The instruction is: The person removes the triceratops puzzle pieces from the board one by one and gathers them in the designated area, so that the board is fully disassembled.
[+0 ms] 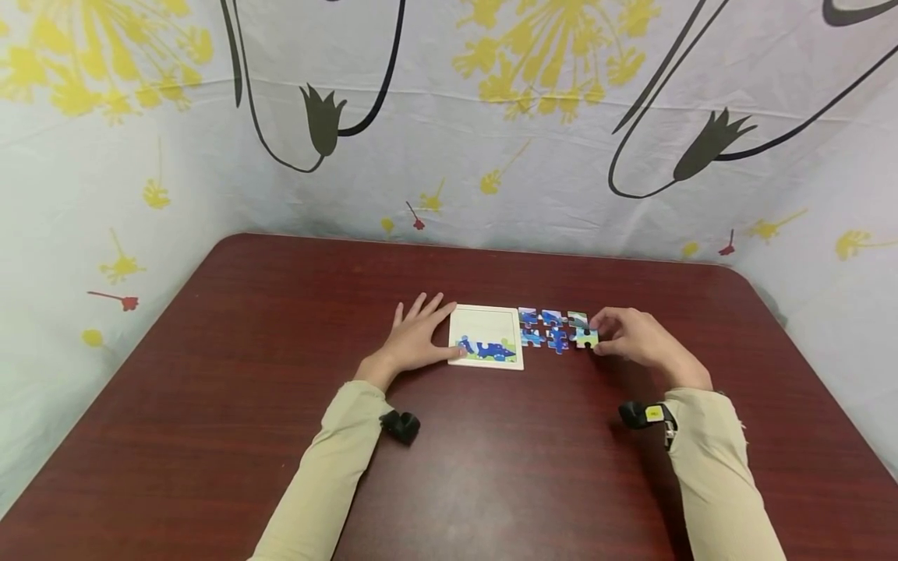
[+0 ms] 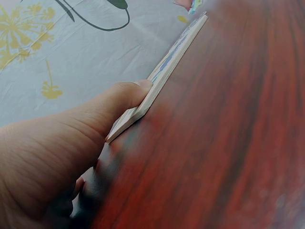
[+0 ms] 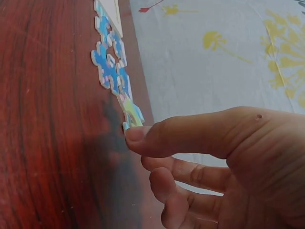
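A square jigsaw tray (image 1: pixel 486 323) lies on the table, with several joined blue and green pieces (image 1: pixel 491 349) along its near edge. My left hand (image 1: pixel 415 341) spreads its fingers at the tray's left side. Its thumb (image 2: pixel 126 95) presses on the tray's near left corner in the left wrist view. At the right end of the loose pieces, my right hand (image 1: pixel 644 340) pinches a green and blue puzzle piece (image 1: pixel 585 338) between thumb and fingertips. In the right wrist view the thumb (image 3: pixel 157 138) covers part of that piece; the remaining fingers are loosely bent.
Several loose blue puzzle pieces (image 1: pixel 551 318) lie in two rows just right of the tray. The dark red wooden table (image 1: pixel 477 467) ends at the back against a white patterned cloth (image 1: pixel 449 140). Black wrist straps (image 1: pixel 400 427) sit on both cuffs.
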Motion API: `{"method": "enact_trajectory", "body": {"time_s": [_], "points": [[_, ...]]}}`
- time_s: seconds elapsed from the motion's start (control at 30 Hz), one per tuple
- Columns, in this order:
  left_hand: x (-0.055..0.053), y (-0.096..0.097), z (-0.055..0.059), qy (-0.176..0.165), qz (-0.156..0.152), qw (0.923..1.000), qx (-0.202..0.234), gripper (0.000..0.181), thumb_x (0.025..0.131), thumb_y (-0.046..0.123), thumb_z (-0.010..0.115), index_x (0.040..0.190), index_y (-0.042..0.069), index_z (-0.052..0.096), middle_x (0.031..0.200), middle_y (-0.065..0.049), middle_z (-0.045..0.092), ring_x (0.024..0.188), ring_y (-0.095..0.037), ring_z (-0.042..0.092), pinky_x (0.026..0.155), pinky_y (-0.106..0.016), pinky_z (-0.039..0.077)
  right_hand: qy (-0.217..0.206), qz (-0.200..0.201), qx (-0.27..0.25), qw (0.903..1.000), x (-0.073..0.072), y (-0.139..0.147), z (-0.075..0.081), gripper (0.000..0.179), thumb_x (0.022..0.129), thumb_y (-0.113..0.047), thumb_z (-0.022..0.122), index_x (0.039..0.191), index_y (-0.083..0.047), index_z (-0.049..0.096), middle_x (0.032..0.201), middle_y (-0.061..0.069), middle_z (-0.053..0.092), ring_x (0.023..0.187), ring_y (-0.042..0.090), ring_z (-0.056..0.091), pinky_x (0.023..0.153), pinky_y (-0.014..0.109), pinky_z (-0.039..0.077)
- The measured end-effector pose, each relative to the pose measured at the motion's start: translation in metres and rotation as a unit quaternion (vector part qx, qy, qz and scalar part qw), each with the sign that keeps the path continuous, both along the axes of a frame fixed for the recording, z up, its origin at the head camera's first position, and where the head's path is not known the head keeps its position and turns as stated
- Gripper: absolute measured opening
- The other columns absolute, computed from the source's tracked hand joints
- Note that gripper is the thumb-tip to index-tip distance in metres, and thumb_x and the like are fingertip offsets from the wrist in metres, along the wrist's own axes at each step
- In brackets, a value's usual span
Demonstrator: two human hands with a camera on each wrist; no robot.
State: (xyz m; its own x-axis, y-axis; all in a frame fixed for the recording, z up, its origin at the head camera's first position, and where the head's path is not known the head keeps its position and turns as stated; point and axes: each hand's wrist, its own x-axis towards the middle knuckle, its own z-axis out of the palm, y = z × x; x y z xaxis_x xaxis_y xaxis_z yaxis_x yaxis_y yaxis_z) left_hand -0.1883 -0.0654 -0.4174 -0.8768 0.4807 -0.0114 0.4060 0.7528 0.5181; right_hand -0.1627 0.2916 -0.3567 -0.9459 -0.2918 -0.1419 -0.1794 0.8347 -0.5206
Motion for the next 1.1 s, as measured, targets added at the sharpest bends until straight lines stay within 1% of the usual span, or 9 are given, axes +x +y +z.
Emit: {"method": "enact_trajectory", "body": {"time_s": [0.3,0.53,0.83,0.97,1.1], "points": [[-0.001,0.0,-0.001,0.003,0.0,1.0,-0.002,0.087,0.08,0.055,0.064,0.149,0.019,0.026,0.154,-0.007,0.013,0.141,-0.029,0.002,0.107,-0.056,-0.005,-0.008,-0.004,0.002,1.0,-0.003,0.003,-0.011,0.028,0.078,-0.008,0.073,0.101,0.002,0.06,0.094,0.016,0.058,0.07,0.019,0.057,0.052,0.031,0.048],[-0.002,0.0,-0.003,0.003,0.001,1.0,-0.001,0.087,0.08,0.055,0.064,0.149,0.019,0.026,0.154,-0.006,0.013,0.141,-0.029,0.002,0.107,-0.055,-0.005,-0.018,-0.004,-0.01,0.9998,-0.003,0.003,-0.012,0.028,0.079,-0.008,0.072,0.103,0.002,0.06,0.097,0.018,0.059,0.074,0.02,0.058,0.053,0.031,0.049],[-0.002,0.0,-0.003,0.002,0.002,1.0,-0.003,0.087,0.08,0.056,0.064,0.149,0.019,0.026,0.155,-0.006,0.012,0.141,-0.029,0.001,0.107,-0.055,-0.006,-0.023,-0.011,-0.013,0.9996,-0.006,0.003,-0.014,0.029,0.08,-0.007,0.071,0.105,0.003,0.06,0.099,0.019,0.058,0.074,0.021,0.058,0.053,0.032,0.049],[-0.003,0.0,-0.003,0.001,0.002,1.0,-0.005,0.087,0.08,0.056,0.063,0.149,0.019,0.026,0.155,-0.006,0.012,0.141,-0.029,0.001,0.107,-0.055,-0.006,-0.017,-0.02,-0.017,0.9995,-0.005,0.004,-0.013,0.035,0.079,-0.008,0.072,0.108,0.004,0.058,0.099,0.02,0.059,0.073,0.02,0.058,0.053,0.032,0.05],[-0.003,0.001,-0.003,0.001,0.003,1.0,-0.008,0.087,0.08,0.056,0.064,0.149,0.02,0.026,0.155,-0.006,0.012,0.141,-0.028,0.001,0.107,-0.055,-0.006,-0.002,-0.025,-0.036,0.9991,-0.002,0.005,-0.006,0.047,0.076,-0.012,0.076,0.114,0.004,0.054,0.1,0.02,0.059,0.072,0.021,0.06,0.053,0.032,0.05]]}}
